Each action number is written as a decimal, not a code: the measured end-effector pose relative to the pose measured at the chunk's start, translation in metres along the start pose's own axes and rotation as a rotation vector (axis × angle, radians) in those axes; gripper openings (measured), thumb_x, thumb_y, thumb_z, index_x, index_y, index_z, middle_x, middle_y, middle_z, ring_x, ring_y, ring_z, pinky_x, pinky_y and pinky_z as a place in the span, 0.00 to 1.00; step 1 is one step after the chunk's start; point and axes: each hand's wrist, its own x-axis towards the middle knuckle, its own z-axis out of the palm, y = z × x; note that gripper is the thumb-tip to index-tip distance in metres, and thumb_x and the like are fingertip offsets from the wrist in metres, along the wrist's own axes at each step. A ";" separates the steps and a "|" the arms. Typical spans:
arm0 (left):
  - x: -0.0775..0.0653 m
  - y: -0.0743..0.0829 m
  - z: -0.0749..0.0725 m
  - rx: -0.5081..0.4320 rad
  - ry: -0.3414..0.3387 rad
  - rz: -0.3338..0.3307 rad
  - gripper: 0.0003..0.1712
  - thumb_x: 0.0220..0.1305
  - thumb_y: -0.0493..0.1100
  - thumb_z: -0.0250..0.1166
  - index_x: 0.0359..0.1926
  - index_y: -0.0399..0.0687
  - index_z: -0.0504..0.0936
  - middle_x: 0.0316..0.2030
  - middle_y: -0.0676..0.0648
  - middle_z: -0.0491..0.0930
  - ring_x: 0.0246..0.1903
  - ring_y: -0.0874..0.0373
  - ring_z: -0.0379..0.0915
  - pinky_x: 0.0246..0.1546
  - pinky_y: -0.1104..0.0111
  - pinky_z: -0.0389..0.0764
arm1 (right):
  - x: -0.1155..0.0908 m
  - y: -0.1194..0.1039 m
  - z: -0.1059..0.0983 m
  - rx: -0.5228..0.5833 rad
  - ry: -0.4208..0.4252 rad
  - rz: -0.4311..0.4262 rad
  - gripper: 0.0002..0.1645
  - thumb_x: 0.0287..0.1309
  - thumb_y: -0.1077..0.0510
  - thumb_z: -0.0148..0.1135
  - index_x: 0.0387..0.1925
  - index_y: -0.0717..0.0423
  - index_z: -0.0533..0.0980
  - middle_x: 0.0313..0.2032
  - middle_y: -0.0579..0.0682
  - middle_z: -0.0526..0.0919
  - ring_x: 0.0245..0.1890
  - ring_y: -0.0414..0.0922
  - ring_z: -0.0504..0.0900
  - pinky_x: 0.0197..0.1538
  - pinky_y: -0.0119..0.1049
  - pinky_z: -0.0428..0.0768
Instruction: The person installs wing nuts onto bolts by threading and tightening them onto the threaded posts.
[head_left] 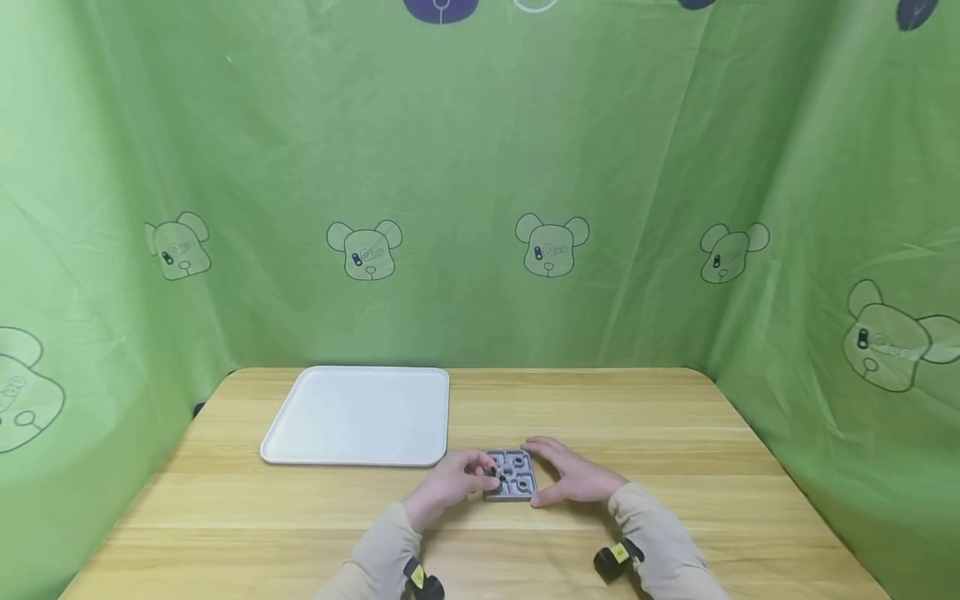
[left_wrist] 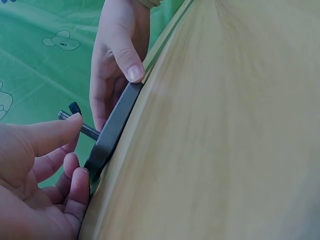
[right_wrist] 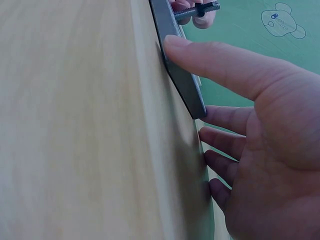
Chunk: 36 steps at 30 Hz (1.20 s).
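Threaded screw on plate clear in wrist views, tray head-view-only.

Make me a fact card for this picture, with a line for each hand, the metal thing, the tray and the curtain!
Left hand: seems to pinch the bolt
Right hand: holds the plate at its right side
Plate: grey, square, on the wooden table
Bolt: threaded, sticks up from the plate, with a black piece on it
Tray: white, left of the plate
Curtain: green, with animal heads
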 end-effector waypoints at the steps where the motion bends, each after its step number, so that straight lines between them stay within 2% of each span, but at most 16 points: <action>1: 0.000 0.000 0.000 0.000 -0.002 -0.002 0.11 0.56 0.39 0.69 0.41 0.44 0.82 0.28 0.53 0.72 0.27 0.60 0.65 0.26 0.73 0.69 | 0.000 0.000 0.000 -0.001 -0.001 0.000 0.58 0.45 0.43 0.73 0.71 0.62 0.57 0.72 0.68 0.53 0.71 0.69 0.53 0.67 0.70 0.52; 13: 0.000 -0.001 0.001 -0.050 -0.022 -0.015 0.12 0.58 0.39 0.67 0.44 0.42 0.81 0.27 0.54 0.70 0.26 0.62 0.64 0.23 0.74 0.67 | 0.000 -0.001 0.000 -0.003 0.000 -0.002 0.58 0.45 0.43 0.73 0.71 0.62 0.57 0.72 0.68 0.54 0.71 0.69 0.54 0.67 0.71 0.53; 20: -0.002 0.000 -0.002 -0.044 -0.010 -0.005 0.15 0.55 0.38 0.69 0.44 0.40 0.78 0.29 0.52 0.73 0.26 0.60 0.66 0.24 0.73 0.68 | 0.000 -0.003 0.000 0.000 -0.005 -0.008 0.58 0.45 0.43 0.73 0.71 0.63 0.57 0.72 0.68 0.53 0.71 0.70 0.54 0.67 0.71 0.53; 27: -0.001 -0.001 -0.003 -0.029 -0.004 -0.015 0.14 0.53 0.39 0.70 0.38 0.41 0.76 0.29 0.51 0.74 0.28 0.59 0.67 0.27 0.71 0.69 | 0.000 -0.002 0.000 0.012 -0.006 0.000 0.58 0.45 0.43 0.73 0.71 0.62 0.57 0.72 0.67 0.54 0.71 0.69 0.54 0.68 0.70 0.52; 36: -0.002 0.001 -0.001 0.004 -0.012 0.001 0.14 0.52 0.38 0.71 0.40 0.42 0.78 0.31 0.51 0.74 0.33 0.58 0.68 0.36 0.68 0.69 | 0.000 0.001 0.002 0.023 -0.001 -0.006 0.58 0.45 0.43 0.73 0.71 0.62 0.57 0.72 0.67 0.54 0.71 0.68 0.54 0.67 0.70 0.52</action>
